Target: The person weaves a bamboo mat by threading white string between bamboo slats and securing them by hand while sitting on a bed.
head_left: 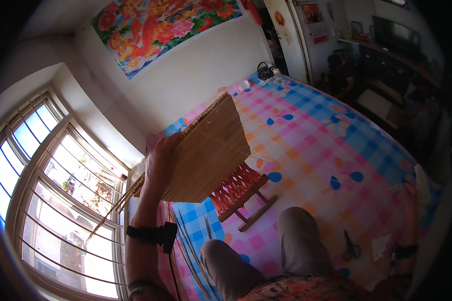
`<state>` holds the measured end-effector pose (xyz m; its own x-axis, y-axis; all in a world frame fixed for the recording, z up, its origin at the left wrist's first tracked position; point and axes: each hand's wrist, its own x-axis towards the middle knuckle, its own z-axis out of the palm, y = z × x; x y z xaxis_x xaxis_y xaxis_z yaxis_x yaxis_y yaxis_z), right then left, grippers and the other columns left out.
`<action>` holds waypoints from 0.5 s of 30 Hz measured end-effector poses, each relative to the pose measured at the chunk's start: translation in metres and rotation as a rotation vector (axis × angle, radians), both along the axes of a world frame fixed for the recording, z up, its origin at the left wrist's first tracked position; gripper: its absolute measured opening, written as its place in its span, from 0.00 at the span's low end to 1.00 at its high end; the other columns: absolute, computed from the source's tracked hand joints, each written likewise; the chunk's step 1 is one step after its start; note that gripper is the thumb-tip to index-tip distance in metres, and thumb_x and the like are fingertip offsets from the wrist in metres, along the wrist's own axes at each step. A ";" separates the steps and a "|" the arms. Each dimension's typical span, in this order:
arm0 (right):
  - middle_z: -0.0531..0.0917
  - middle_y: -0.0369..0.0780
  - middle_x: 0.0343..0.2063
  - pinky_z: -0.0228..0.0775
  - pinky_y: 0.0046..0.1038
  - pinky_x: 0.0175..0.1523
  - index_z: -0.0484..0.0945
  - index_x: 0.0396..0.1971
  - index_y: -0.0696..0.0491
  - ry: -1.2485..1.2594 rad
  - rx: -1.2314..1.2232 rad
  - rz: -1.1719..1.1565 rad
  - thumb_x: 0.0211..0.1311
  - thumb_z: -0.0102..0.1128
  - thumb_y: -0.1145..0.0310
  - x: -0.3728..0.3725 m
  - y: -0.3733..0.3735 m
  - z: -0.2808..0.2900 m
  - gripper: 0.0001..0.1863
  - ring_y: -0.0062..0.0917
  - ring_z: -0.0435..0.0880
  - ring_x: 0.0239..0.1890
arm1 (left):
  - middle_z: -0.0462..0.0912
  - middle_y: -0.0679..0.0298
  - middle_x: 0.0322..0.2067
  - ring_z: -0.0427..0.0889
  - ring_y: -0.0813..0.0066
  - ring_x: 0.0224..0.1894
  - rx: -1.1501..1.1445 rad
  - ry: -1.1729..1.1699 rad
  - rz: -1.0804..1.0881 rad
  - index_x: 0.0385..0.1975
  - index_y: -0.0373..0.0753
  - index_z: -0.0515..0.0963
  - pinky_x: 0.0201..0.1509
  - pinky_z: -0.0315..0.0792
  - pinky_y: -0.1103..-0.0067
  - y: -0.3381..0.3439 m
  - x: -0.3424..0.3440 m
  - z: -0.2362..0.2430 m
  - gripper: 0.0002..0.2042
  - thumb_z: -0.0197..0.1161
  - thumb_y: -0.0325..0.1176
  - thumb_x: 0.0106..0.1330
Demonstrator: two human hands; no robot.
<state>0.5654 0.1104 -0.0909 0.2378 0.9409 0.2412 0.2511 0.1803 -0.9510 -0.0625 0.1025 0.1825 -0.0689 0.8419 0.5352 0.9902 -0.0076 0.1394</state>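
The board (206,155) is tan-brown with faint streaks and a straw-gold edge (206,114), crossed by whitish thread (221,141), and the stool (256,210) pairs a dark brown frame with bright red lattice cords (238,186). The sheet (306,143) is checked in pink, blue, white and soft orange, scattered with solid blue and orange ovals. The poster (160,37) mixes red and pink blooms, orange fish, green leaves and blue, the trousers (299,241) are plain grey-brown, the shirt (306,289) is mottled red and dark, and the scissors (354,251) and wristband (168,236) are black.
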 end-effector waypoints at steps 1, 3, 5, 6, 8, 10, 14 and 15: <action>0.75 0.36 0.25 0.65 0.22 0.32 0.80 0.35 0.59 -0.133 0.012 0.099 0.58 0.61 0.72 -0.030 -0.004 0.028 0.07 0.19 0.73 0.27 | 0.80 0.60 0.47 0.80 0.58 0.49 -0.002 -0.001 0.007 0.51 0.45 0.77 0.53 0.73 0.68 -0.011 0.010 -0.003 0.16 0.55 0.28 0.63; 0.74 0.36 0.22 0.64 0.23 0.30 0.81 0.34 0.59 -0.363 0.067 0.287 0.56 0.62 0.74 -0.090 -0.023 0.083 0.06 0.20 0.73 0.25 | 0.80 0.60 0.47 0.80 0.58 0.49 0.030 -0.018 -0.092 0.52 0.45 0.76 0.52 0.73 0.67 -0.021 0.022 -0.016 0.16 0.56 0.29 0.64; 0.75 0.38 0.21 0.64 0.25 0.30 0.82 0.34 0.59 -0.422 0.186 0.532 0.54 0.63 0.75 -0.140 -0.025 0.092 0.08 0.25 0.74 0.24 | 0.80 0.59 0.46 0.80 0.58 0.48 -0.011 0.032 -0.049 0.52 0.45 0.76 0.51 0.73 0.67 -0.045 0.051 -0.030 0.16 0.57 0.29 0.64; 0.76 0.40 0.21 0.66 0.27 0.31 0.82 0.36 0.58 -0.443 0.266 0.637 0.54 0.64 0.74 -0.161 -0.031 0.096 0.09 0.29 0.76 0.24 | 0.80 0.59 0.45 0.80 0.58 0.48 -0.038 0.060 -0.047 0.52 0.44 0.75 0.51 0.74 0.66 -0.052 0.061 -0.040 0.16 0.58 0.28 0.63; 0.79 0.40 0.25 0.68 0.26 0.31 0.82 0.34 0.58 -0.422 0.226 0.795 0.55 0.64 0.75 -0.188 -0.047 0.107 0.07 0.28 0.79 0.26 | 0.79 0.61 0.43 0.79 0.59 0.44 0.007 0.171 -0.082 0.54 0.43 0.73 0.49 0.72 0.66 -0.067 0.075 -0.074 0.19 0.59 0.27 0.61; 0.79 0.41 0.26 0.70 0.30 0.34 0.82 0.36 0.57 -0.395 0.197 0.935 0.57 0.63 0.71 -0.210 -0.057 0.104 0.08 0.33 0.80 0.28 | 0.77 0.63 0.42 0.78 0.63 0.42 -0.011 0.205 -0.134 0.55 0.43 0.73 0.48 0.70 0.69 -0.090 0.094 -0.098 0.21 0.60 0.28 0.60; 0.77 0.42 0.27 0.72 0.35 0.35 0.81 0.38 0.54 -0.292 0.238 1.036 0.62 0.60 0.66 -0.225 -0.067 0.084 0.09 0.40 0.80 0.28 | 0.74 0.63 0.43 0.75 0.67 0.44 -0.040 0.240 -0.175 0.56 0.43 0.72 0.48 0.67 0.70 -0.120 0.125 -0.149 0.22 0.59 0.28 0.59; 0.77 0.42 0.27 0.72 0.35 0.35 0.81 0.38 0.54 -0.299 0.213 1.038 0.62 0.60 0.66 -0.225 -0.073 0.085 0.09 0.40 0.80 0.28 | 0.73 0.63 0.44 0.75 0.67 0.45 -0.063 0.250 -0.177 0.57 0.43 0.72 0.48 0.67 0.70 -0.125 0.130 -0.161 0.23 0.58 0.29 0.59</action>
<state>0.3404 0.0374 -0.0061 -0.7399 0.5812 0.3387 0.0968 0.5903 -0.8014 0.0674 -0.0229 0.0217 0.2088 0.8611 0.4636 0.9779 -0.1819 -0.1026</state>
